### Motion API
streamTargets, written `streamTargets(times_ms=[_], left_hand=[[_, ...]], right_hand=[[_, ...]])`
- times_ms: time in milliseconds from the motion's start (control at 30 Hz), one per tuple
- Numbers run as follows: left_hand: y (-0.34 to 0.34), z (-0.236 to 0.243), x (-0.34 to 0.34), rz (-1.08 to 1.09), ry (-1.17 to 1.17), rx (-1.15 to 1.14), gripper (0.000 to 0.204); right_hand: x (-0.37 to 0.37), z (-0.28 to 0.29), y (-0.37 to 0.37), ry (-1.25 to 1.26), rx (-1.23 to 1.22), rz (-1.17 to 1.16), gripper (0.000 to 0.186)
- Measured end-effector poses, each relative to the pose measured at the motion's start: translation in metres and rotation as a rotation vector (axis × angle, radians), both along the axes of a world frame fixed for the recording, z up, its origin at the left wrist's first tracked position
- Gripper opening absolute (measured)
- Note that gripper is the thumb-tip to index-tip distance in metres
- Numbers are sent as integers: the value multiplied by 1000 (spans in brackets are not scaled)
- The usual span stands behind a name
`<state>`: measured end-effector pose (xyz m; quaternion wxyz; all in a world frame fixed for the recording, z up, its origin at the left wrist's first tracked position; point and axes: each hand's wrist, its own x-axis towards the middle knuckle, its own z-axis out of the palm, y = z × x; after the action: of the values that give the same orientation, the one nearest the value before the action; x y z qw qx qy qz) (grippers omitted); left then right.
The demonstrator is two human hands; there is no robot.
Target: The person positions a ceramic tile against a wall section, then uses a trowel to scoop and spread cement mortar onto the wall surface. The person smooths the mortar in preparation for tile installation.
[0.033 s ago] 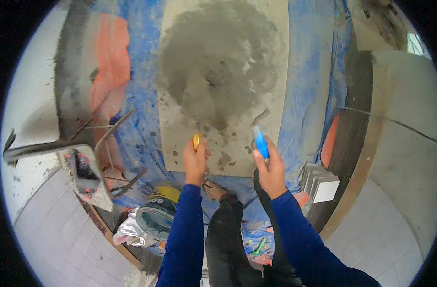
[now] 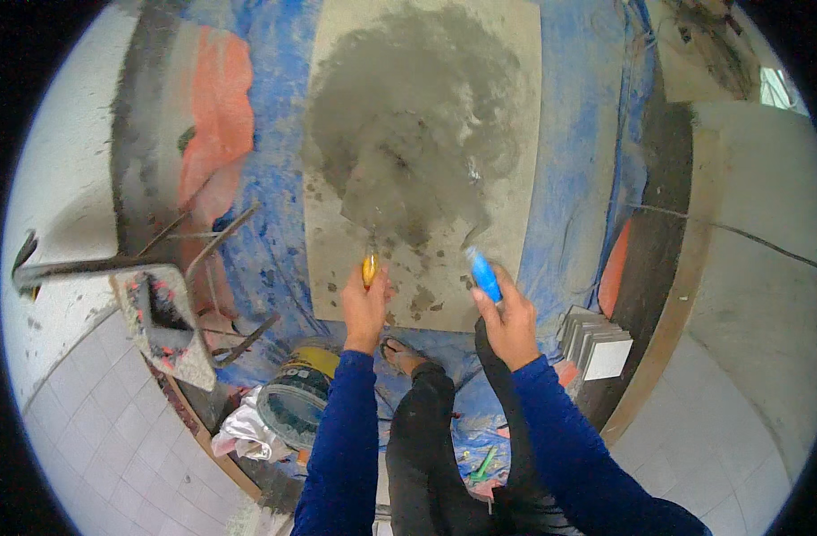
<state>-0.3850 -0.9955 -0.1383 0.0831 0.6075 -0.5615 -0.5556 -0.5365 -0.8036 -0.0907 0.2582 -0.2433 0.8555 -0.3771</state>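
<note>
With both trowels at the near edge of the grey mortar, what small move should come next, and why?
Probably draw both tools forward through the mortar. The left hand holds a yellow-handled trowel, the right hand a blue-handled trowel. Both blades sit at the heap's near rim, and the tile around it is bare.

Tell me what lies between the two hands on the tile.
In the head view, between the left hand and right hand lies bare tile surface dotted with small grey mortar splatters; no tool sits there.
</note>
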Motion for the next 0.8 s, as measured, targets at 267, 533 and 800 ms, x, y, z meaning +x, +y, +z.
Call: streamTargets(times_ms=[267,533,800], left_hand=[[13,258,17,-237,32,-248,26],[52,448,72,-131,248,-602,25],[22,575,136,-224,149,-488,35]], right_hand=[[-81,183,-28,563,16,578,59],[-86,474,-65,931,-334,625,66],[35,603,-28,131,-565,679,55]])
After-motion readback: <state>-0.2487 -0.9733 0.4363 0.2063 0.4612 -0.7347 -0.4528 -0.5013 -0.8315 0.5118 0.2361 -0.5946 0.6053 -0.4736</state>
